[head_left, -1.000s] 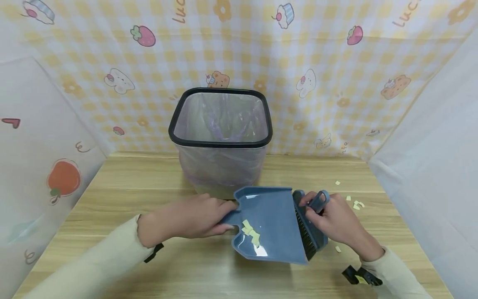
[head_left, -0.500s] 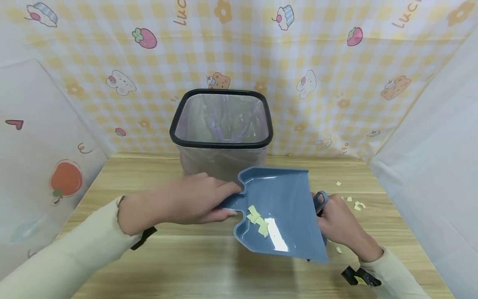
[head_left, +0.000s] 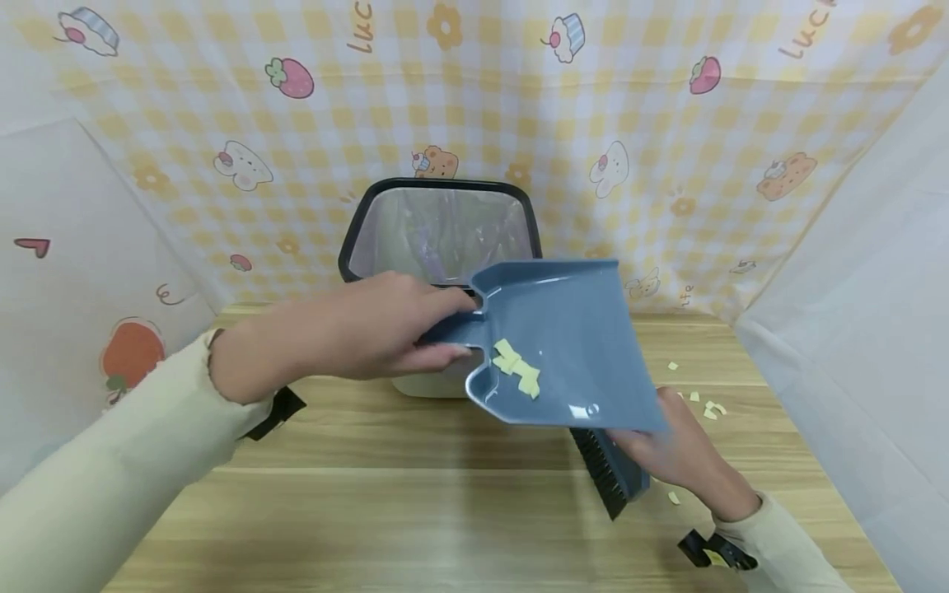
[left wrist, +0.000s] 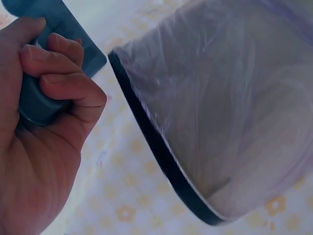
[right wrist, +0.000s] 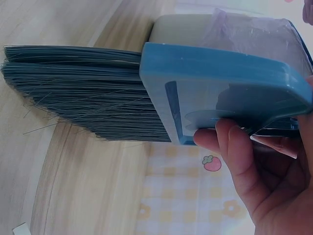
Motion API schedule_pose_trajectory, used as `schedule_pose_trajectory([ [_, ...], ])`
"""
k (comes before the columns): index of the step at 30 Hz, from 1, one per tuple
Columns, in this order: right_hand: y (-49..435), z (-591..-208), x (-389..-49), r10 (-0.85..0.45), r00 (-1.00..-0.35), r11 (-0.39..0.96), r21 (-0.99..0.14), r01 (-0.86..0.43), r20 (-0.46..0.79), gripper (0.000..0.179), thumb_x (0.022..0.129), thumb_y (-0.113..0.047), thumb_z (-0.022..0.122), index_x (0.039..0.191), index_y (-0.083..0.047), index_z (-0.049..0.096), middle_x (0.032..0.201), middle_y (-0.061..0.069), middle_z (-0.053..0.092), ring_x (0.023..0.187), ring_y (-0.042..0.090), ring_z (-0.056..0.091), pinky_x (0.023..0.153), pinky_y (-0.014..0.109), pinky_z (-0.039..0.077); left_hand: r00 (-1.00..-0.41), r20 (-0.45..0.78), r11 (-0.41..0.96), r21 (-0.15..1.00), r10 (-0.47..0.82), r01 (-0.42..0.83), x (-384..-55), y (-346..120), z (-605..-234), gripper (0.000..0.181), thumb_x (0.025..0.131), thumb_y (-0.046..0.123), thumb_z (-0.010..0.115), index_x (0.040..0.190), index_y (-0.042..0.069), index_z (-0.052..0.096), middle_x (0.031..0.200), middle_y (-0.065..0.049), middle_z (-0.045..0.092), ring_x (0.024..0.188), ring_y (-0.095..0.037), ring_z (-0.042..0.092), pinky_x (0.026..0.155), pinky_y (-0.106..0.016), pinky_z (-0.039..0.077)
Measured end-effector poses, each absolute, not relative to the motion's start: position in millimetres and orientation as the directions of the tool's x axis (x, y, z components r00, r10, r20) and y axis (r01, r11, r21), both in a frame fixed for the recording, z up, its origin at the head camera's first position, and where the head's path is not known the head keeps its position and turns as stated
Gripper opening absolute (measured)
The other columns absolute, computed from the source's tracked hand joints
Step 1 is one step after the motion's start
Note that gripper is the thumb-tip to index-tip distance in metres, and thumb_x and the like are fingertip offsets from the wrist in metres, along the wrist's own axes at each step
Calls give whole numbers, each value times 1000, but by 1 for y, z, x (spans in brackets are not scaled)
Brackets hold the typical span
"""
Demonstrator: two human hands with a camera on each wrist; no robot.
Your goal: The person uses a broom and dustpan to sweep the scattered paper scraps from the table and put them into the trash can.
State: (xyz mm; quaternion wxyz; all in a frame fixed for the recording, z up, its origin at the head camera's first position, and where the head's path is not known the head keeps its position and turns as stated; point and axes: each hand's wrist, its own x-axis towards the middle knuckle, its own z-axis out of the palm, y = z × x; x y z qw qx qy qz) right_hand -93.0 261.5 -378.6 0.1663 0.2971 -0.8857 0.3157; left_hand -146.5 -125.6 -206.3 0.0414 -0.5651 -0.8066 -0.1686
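Observation:
My left hand (head_left: 371,325) grips the handle of a blue dustpan (head_left: 578,329), raised in front of the trash bin's near rim. Several pale yellow paper scraps (head_left: 516,368) lie on the pan near its handle end. In the left wrist view, my fingers curl round the dustpan handle (left wrist: 41,105) beside the bin. Lower right, my right hand (head_left: 685,449) holds a blue hand brush (head_left: 630,469), its dark bristles (right wrist: 88,95) tilted over the tabletop. The dustpan partly hides the brush and right fingers in the head view; the right wrist view shows fingertips on the brush body (right wrist: 215,98).
The trash bin (head_left: 437,183), black-rimmed with a clear liner, stands at the back of the wooden table (head_left: 371,511). More paper scraps (head_left: 712,409) are scattered on the right, with one scrap (head_left: 673,497) by the right wrist. Patterned cloth (head_left: 667,123) hangs behind.
My left hand has lifted the dustpan up and away from the brush, toward the bin, with the scraps still on it. The right hand and brush have stayed nearly in place.

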Motion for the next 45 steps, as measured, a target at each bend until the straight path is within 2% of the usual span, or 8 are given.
schedule_pose_trajectory([
  [3, 260, -377, -91, -393, -811, 649, -494, -579, 434, 27, 87, 7, 74, 95, -18, 69, 73, -19, 57, 53, -8, 39, 46, 22, 37, -361, 283, 308, 216, 889, 927, -153, -128, -200, 23, 110, 18, 68, 123, 0, 64, 76, 4, 54, 61, -7, 52, 57, -30, 49],
  [7, 258, -375, -91, -407, -815, 668, -475, -573, 412, 26, 88, 7, 71, 102, -13, 79, 64, -26, 50, 50, -13, 28, 44, 17, 30, -389, 288, 336, 216, 875, 917, -161, -134, -192, 22, 111, 17, 67, 125, 0, 64, 74, 4, 55, 59, -6, 53, 56, -30, 49],
  [10, 258, -375, -92, -413, -813, 665, -474, -577, 410, 26, 88, 7, 70, 102, -12, 80, 55, -30, 38, 47, -15, 20, 41, 15, 24, -410, 285, 357, 223, 866, 907, -170, -140, -187, 20, 111, 16, 67, 124, 0, 64, 74, 5, 55, 60, -7, 53, 56, -30, 48],
  [15, 258, -375, -92, -413, -804, 659, -469, -588, 428, 26, 87, 6, 70, 102, -12, 80, 54, -31, 37, 47, -15, 19, 40, 15, 24, -465, 279, 420, 207, 840, 883, -187, -153, -181, 16, 111, 14, 66, 120, 1, 65, 75, 4, 55, 63, -10, 54, 60, -32, 48],
  [25, 259, -377, -93, -413, -791, 643, -470, -604, 452, 27, 85, 6, 69, 101, -12, 80, 57, -31, 34, 49, -16, 21, 40, 14, 24, -659, 225, 612, 248, 718, 751, -212, -184, -175, 27, 115, 26, 59, 126, 1, 65, 80, -3, 59, 72, -19, 59, 74, -40, 48],
  [30, 260, -378, -94, -428, -775, 629, -462, -625, 466, 26, 85, 6, 69, 102, -12, 80, 59, -30, 36, 50, -17, 23, 41, 14, 27, -714, 223, 676, 230, 664, 700, -225, -198, -181, 23, 116, 28, 55, 116, 6, 62, 80, -4, 54, 77, -22, 57, 74, -41, 45],
  [35, 259, -379, -94, -442, -767, 620, -459, -636, 465, 28, 84, 6, 70, 103, -12, 80, 61, -31, 36, 52, -17, 24, 43, 14, 28, -745, 215, 710, 226, 632, 667, -231, -204, -186, 25, 117, 31, 53, 110, 8, 61, 79, -4, 51, 76, -22, 54, 73, -41, 43],
  [45, 260, -379, -95, -451, -767, 620, -457, -637, 457, 28, 87, 5, 69, 104, -14, 80, 62, -30, 37, 53, -16, 25, 44, 15, 30, -745, 200, 716, 206, 636, 666, -241, -207, -194, 30, 118, 30, 51, 121, 4, 63, 87, -8, 60, 85, -29, 61, 82, -50, 47],
])
